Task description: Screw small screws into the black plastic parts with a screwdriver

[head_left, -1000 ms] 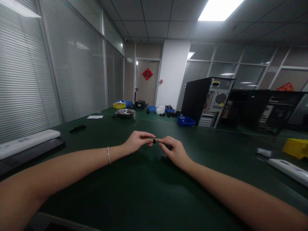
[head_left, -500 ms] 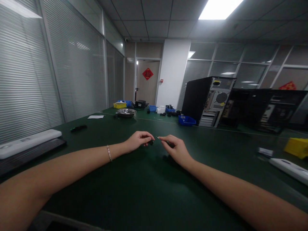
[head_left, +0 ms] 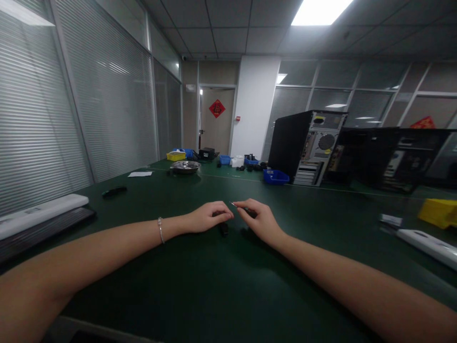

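My left hand (head_left: 209, 218) rests low over the green table (head_left: 214, 286), fingers loosely curled. A small black piece (head_left: 223, 229) lies on the table just under its fingertips, apart from them. My right hand (head_left: 260, 220) is close beside it, pinching a small dark item with a thin metal tip (head_left: 233, 205) that points toward my left hand. Most of that item is hidden inside the fingers. A bracelet (head_left: 161, 230) sits on my left wrist.
Two computer towers (head_left: 307, 147) stand at the back right, a blue bin (head_left: 275, 177) before them. Farther back are a metal dish (head_left: 185, 166) and small bins. A white and black keyboard (head_left: 39, 216) lies at left, a yellow bin (head_left: 439, 212) and a white device (head_left: 428, 243) at right.
The two parts were joined between my hands, then came apart. My left hand has lowered and the small black piece now lies on the table. My right hand still holds the tipped item.
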The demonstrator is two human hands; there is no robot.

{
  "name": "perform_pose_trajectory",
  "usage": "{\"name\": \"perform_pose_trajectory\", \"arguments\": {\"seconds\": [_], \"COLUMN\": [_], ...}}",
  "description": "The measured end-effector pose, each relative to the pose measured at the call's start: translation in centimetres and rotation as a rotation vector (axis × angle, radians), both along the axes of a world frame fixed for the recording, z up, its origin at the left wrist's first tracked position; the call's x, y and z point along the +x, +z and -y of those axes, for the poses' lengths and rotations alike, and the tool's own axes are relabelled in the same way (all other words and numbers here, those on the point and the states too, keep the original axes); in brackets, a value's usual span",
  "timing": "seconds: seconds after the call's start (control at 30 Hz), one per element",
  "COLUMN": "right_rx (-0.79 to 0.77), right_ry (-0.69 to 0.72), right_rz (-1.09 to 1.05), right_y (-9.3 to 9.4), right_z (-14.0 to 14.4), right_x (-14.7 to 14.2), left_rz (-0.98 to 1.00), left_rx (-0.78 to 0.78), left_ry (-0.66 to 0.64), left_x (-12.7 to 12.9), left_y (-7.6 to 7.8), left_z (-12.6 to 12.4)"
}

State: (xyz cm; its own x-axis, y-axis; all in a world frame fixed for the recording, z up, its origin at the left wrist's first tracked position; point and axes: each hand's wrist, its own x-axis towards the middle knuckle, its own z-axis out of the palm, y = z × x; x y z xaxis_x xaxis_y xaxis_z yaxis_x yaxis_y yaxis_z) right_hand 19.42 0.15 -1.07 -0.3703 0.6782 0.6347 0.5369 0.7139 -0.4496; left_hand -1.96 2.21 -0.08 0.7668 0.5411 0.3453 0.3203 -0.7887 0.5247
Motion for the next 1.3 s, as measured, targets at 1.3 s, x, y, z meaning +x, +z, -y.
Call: {"name": "perform_pose_trajectory", "arguments": {"seconds": [1.3], "right_rx": [-0.182], "right_ry": [0.028], "right_rz": [0.405], "right_y": [0.8], "right_z": [0.2], "right_x": [0.2], "left_rz": [-0.126], "left_rx": [-0.170], "left_ry": [0.006], "left_x": [-1.3], "left_y": [0.7], "left_z": [-0.9]}}
